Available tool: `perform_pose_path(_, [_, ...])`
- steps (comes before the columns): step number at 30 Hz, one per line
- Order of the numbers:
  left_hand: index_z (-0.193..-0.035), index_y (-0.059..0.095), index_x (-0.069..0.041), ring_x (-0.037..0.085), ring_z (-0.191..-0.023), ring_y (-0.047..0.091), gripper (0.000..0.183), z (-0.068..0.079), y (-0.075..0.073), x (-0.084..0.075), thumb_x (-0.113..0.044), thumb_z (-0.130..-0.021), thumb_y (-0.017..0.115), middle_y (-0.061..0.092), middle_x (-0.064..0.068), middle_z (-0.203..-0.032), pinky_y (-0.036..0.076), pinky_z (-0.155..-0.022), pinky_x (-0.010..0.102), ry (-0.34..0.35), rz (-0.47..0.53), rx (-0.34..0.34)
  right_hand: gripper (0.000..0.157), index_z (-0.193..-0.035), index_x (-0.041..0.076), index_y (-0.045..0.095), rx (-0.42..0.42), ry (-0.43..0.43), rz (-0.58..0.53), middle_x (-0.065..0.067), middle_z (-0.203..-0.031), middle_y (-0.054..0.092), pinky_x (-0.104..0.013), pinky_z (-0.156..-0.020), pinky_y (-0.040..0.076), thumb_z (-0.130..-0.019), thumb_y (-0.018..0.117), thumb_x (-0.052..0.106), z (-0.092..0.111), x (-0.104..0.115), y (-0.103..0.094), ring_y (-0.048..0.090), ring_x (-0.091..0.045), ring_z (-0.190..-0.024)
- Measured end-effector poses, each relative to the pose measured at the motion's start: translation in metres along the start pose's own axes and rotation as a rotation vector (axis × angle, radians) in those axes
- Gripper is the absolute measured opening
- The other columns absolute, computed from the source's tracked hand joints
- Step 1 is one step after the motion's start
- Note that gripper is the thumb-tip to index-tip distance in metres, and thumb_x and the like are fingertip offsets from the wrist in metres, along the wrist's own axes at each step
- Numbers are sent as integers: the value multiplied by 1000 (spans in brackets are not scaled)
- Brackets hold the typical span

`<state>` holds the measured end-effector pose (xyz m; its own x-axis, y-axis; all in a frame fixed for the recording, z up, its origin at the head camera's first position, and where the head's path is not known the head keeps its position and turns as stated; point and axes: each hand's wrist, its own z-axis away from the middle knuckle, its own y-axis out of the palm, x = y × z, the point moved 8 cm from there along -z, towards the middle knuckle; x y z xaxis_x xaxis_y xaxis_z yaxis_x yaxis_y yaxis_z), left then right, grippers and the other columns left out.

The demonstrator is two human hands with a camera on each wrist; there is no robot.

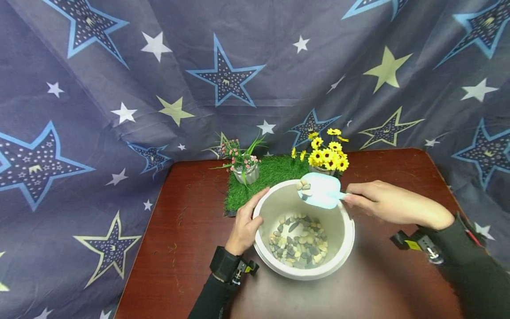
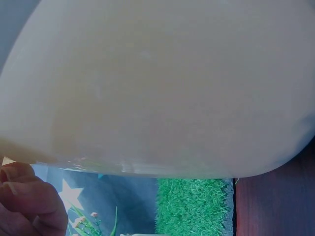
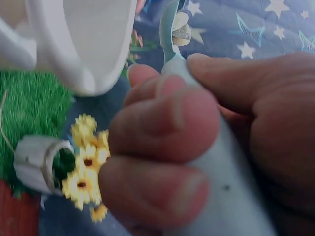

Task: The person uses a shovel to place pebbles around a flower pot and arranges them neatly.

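Observation:
A round white bucket (image 1: 303, 274) stands on the table with many grey and cream pebbles (image 1: 307, 241) across its bottom. My left hand (image 1: 243, 230) grips its left rim, thumb over the edge and fingers along the outside. In my right hand (image 1: 386, 203) is a pale blue scoop (image 1: 322, 190), held by its handle over the bucket's far right rim. A few pebbles (image 3: 182, 30) lie in the scoop near its front lip. The left wrist view is mostly filled by the bucket's outer wall (image 2: 162, 88), with fingertips at the lower left.
Behind the bucket lies a green turf mat (image 1: 276, 170). On it stand a white pot with pink flowers (image 1: 247, 173) and a pot of yellow flowers (image 1: 326, 157), close behind the scoop. The reddish-brown table (image 1: 183, 221) ends at a star-patterned curtain (image 1: 239, 26).

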<state>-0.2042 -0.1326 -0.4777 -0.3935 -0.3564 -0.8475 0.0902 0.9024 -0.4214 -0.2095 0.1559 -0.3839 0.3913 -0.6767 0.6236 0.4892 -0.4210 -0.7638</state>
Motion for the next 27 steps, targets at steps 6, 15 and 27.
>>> perform_pose_path(6, [-152,53,-17,20,-137,56,81,-1,-1,1,1,-73,51,58,3,-152,45,-115,36,-19,-10,4,23,-90,20,59,-51,102,3,6,-68,48,-27,-51,42,-109,49,30,12,-26,-17,47,-8,-54])
perform_pose_path(15, [-151,55,-16,19,-138,55,81,-3,-2,0,1,-72,51,59,2,-151,43,-116,33,-8,-18,-2,30,-97,14,61,-61,215,-3,2,-71,48,-29,-51,42,-111,43,34,16,-67,-22,47,-12,-55])
perform_pose_path(27, [-150,56,-16,20,-136,58,81,1,-1,1,3,-71,52,60,3,-149,44,-114,28,-5,0,-5,31,-90,16,61,-107,198,-4,4,-70,47,-28,-53,38,-111,45,32,15,-118,9,43,-7,-57])
